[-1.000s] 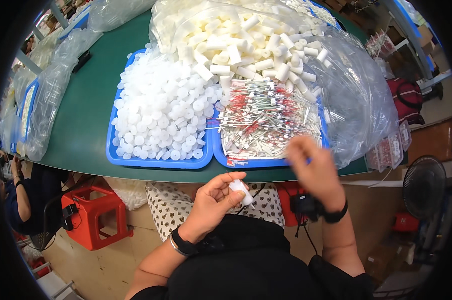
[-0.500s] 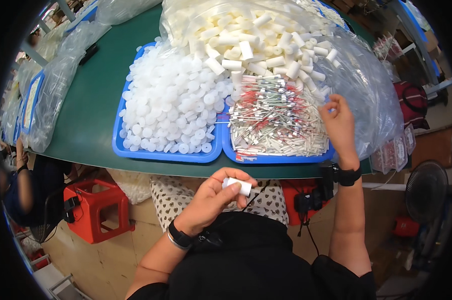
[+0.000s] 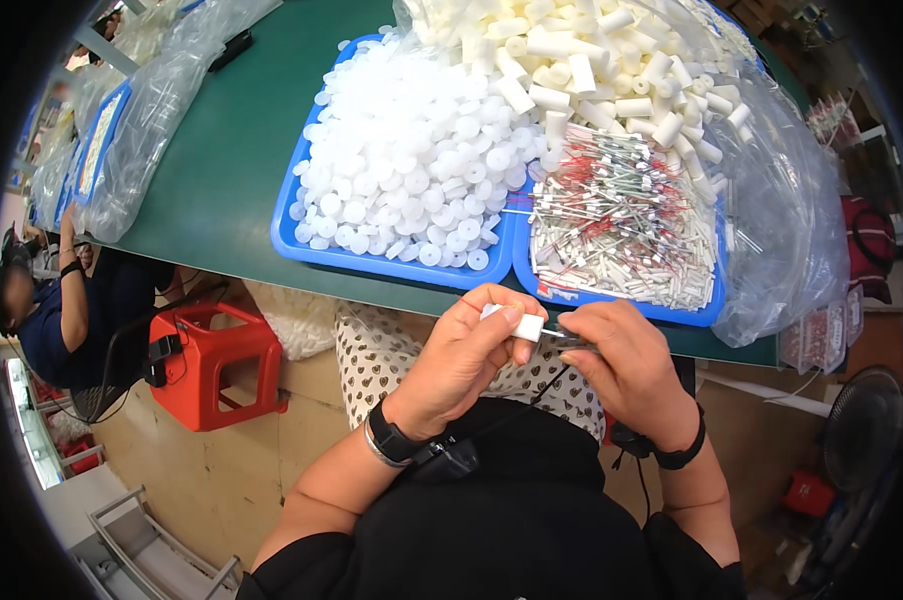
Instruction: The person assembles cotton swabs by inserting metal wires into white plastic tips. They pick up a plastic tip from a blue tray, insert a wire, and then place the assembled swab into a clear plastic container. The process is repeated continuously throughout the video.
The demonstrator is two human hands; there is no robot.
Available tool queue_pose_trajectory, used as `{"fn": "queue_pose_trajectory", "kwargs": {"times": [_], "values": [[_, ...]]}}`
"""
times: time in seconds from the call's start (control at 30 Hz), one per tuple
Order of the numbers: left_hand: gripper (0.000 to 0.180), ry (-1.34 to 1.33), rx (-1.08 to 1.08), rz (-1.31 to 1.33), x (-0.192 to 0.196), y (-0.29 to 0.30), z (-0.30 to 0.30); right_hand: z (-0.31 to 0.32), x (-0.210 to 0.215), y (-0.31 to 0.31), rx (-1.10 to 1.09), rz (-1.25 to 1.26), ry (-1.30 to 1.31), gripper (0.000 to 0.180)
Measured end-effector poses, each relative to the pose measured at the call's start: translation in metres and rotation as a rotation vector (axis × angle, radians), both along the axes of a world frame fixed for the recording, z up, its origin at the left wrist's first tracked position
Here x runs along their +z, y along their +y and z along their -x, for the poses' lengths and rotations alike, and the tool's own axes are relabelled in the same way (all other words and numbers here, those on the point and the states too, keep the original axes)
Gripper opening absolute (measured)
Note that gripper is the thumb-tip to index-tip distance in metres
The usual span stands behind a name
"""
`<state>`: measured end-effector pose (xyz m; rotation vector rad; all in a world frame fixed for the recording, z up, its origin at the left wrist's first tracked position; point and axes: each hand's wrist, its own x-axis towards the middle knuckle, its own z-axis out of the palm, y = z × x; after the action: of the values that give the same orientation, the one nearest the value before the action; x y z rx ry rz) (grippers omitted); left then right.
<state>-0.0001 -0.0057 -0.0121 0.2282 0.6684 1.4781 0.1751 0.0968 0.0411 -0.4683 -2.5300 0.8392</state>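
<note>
Left hand (image 3: pixel 461 355) pinching short white plastic tube (image 3: pixel 516 324) between thumb and fingertips, holding it just off near edge of green table (image 3: pixel 231 170). Right hand (image 3: pixel 621 360) pinching thin metal pin (image 3: pixel 561 336), tip touching tube's end. Both hands meeting below blue plastic tray of red-and-white pins (image 3: pixel 621 225). Blue tray heaped with round white caps (image 3: pixel 411 165) sitting beside it, to left. Clear bag of white cylinders (image 3: pixel 611 50) lying behind the trays. Red plastic stool (image 3: pixel 211 365) standing on floor under table edge.
</note>
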Motion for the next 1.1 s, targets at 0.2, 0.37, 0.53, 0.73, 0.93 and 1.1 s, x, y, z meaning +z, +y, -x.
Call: {"fn": "queue_pose_trajectory", "kwargs": {"times": [0.2, 0.37, 0.53, 0.73, 0.93, 1.1], "values": [[0.015, 0.156, 0.066, -0.006, -0.005, -0.002, -0.011, 0.007, -0.015, -0.016, -0.125, 0.105, -0.072, 0.029], [0.014, 0.586, 0.211, -0.084, -0.009, -0.008, -0.029, 0.009, -0.025, -0.018, -0.141, 0.166, -0.035, 0.028], [0.023, 0.56, 0.02, -0.069, -0.014, -0.016, -0.022, 0.001, -0.028, -0.016, -0.091, 0.282, -0.046, 0.03], [0.048, 0.495, -0.081, -0.355, -0.016, -0.006, -0.03, 0.003, -0.043, -0.021, 0.085, 0.245, 0.111, 0.025], [0.048, 0.258, -0.149, -0.175, -0.011, -0.004, -0.021, 0.014, -0.049, -0.03, -0.04, 0.239, 0.071, 0.027], [0.059, 0.013, -0.109, -0.128, -0.014, -0.004, -0.015, 0.022, -0.05, -0.027, -0.058, 0.007, 0.097, 0.033]]}}
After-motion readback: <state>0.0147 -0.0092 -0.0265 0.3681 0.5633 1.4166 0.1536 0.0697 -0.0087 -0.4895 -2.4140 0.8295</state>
